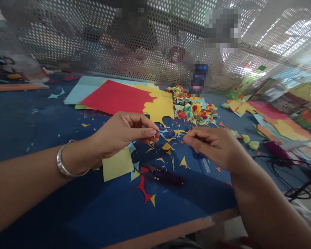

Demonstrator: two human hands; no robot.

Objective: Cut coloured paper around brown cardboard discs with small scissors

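My left hand, with a silver bangle at the wrist, is closed in a pinch over the middle of the table. Opposite it, my right hand is pinched too. A thin blue strand seems to run between the fingertips of both hands; its exact kind is too small to tell. Below the hands lie thread snips with a dark handle, touching a red paper scrap. A pale yellow paper square lies under my left wrist. Yellow and light blue paper offcuts are scattered beneath my fingers.
Red and yellow paper sheets lie stacked behind my hands, the yellow one with a scalloped edge. Beside them is a heap of small coloured paper pieces. More papers and a black cable are at right. A perforated metal screen stands behind.
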